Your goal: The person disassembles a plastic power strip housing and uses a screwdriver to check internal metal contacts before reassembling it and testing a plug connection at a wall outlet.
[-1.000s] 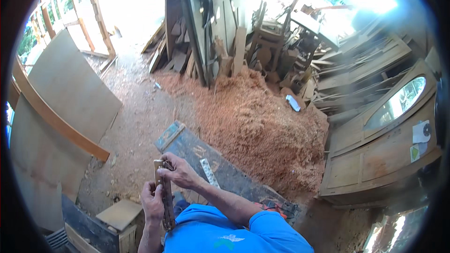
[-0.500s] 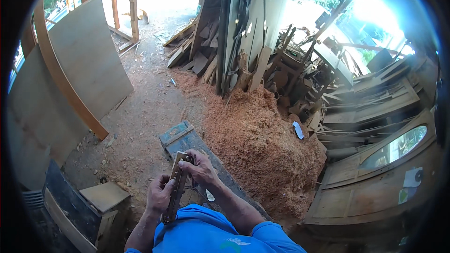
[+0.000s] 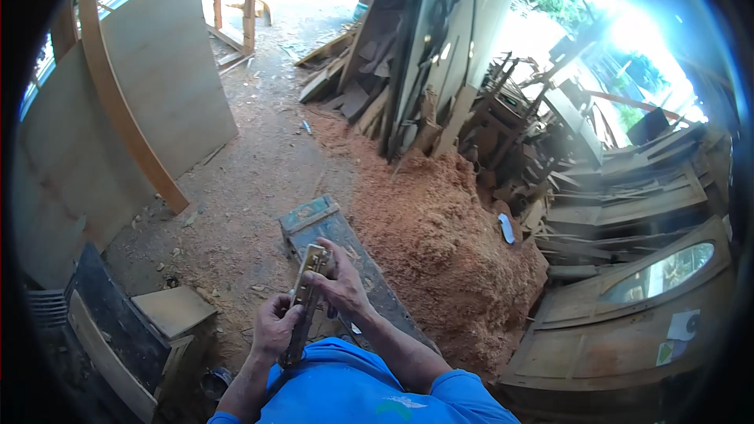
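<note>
Head view, long piece: I saw a thin bar with a gold-coloured face [image 3: 302, 295] right in the grip, standing tilted between both hands, its top leaning away from the body.
Left hand: The left hand [image 3: 275, 328] was closed around the bar's lower part, with its thumb lying along it.
Right hand: The right hand [image 3: 342, 286] was closed near the top, thumb pressed on the bar, fingers mostly hidden behind.
Blue shirt: The person's shirt [image 3: 345, 385] was just below the grip, near the bar's low end.
Old bench: A worn bench [image 3: 312, 218] began just past the grip and ran down to its right.
Wood shavings: A big reddish heap [image 3: 448, 259] sat right of the grip, beyond the bench.
Door: A brown door with oval glass [image 3: 605, 345] leaned well off to the grip's right.
Wood sheet: A big flat sheet [image 3: 173, 78] stood far left of the grip.
</note>
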{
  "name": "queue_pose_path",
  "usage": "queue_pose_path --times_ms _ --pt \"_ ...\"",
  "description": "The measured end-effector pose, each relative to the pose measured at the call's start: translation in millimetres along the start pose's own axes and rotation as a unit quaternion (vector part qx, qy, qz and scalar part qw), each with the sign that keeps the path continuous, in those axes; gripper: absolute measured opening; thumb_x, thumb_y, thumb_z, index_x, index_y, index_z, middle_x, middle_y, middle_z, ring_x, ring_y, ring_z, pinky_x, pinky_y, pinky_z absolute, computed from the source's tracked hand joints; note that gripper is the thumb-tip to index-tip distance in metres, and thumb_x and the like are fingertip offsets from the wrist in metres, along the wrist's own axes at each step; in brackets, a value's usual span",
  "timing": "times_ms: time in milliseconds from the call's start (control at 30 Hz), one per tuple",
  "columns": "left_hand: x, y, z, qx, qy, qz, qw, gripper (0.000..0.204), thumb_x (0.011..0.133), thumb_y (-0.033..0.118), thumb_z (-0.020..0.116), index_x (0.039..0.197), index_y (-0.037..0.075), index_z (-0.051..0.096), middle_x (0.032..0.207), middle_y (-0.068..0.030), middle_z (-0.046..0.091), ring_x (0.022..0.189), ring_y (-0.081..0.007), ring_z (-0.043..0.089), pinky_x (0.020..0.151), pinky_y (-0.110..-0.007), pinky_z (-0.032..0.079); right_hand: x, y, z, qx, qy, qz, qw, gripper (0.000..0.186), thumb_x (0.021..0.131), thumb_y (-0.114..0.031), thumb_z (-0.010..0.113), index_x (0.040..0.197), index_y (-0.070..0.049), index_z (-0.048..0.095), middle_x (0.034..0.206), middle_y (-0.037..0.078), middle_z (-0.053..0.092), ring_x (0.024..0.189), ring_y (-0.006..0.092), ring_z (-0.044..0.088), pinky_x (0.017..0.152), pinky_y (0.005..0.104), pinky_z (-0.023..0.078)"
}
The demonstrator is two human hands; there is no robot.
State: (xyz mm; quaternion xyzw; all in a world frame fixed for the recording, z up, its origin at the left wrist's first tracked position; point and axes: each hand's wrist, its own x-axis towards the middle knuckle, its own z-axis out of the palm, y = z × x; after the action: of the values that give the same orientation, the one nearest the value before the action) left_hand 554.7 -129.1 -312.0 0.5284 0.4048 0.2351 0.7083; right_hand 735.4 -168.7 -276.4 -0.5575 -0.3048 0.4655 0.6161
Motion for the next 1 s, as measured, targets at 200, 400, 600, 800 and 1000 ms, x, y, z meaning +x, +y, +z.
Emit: queue_pose_path --times_ms 200,400,600,800,1000 --pt "10.3 -4.5 -19.1 0.067 0.022 0.018 0.997 0.016 0.093 0.012 0.064 0.1 -0.003 0.065 0.083 -0.0066 0.068 0.072 -0.01 0.063 0.062 -0.026 0.052 -0.3 43.3 14.5 -0.05 -0.075 0.058 0.994 0.044 0.086 -0.019 0.072 0.122 -0.003 0.052 0.087 0.008 0.064 0.071 0.0125 0.062 0.059 0.0263 0.05" --pt "20.9 7.8 -24.9 0.044 0.018 -0.008 0.999 0.021 0.094 0.016 0.065 0.099 -0.003 0.067 0.084 -0.0061 0.07 0.076 -0.0089 0.063 0.065 -0.026 0.052 6.0 24.4 17.4 0.028 -0.037 0.103 0.994 0.024 0.084 -0.012 0.072 0.102 -0.003 0.058 0.077 0.006 0.066 0.054 0.0115 0.059 0.039 0.0255 0.044" --pt "21.1 2.7 -38.8 0.035 -0.02 0.0 0.999 0.019 0.096 0.015 0.062 0.101 -0.002 0.067 0.088 -0.0033 0.068 0.076 -0.0066 0.06 0.066 -0.025 0.051 10.8 23.6 33.2 0.068 -0.042 0.077 0.994 0.016 0.083 -0.007 0.071 0.094 -0.004 0.059 0.074 0.006 0.066 0.053 0.0115 0.061 0.042 0.0243 0.047" --pt "29.8 2.8 -46.9 0.037 -0.046 -0.018 0.998 0.026 0.099 0.021 0.058 0.11 -0.002 0.065 0.094 -0.0063 0.069 0.081 -0.0104 0.063 0.072 -0.027 0.053 25.5 18.4 33.2 0.049 -0.029 0.079 0.995 0.017 0.082 -0.007 0.071 0.094 -0.004 0.06 0.077 0.005 0.066 0.054 0.0112 0.061 0.044 0.0237 0.048" --pt "53.0 -42.6 -78.2 -0.203 -0.293 -0.138 0.924 0.067 0.102 0.052 0.031 0.14 -0.003 0.042 0.12 -0.0234 0.061 0.101 -0.0377 0.066 0.09 -0.05 0.052 73.6 4.7 23.7 0.006 -0.041 0.03 0.999 0.026 0.082 -0.015 0.069 0.102 -0.002 0.061 0.078 0.004 0.066 0.064 0.011 0.062 0.055 0.0237 0.048"
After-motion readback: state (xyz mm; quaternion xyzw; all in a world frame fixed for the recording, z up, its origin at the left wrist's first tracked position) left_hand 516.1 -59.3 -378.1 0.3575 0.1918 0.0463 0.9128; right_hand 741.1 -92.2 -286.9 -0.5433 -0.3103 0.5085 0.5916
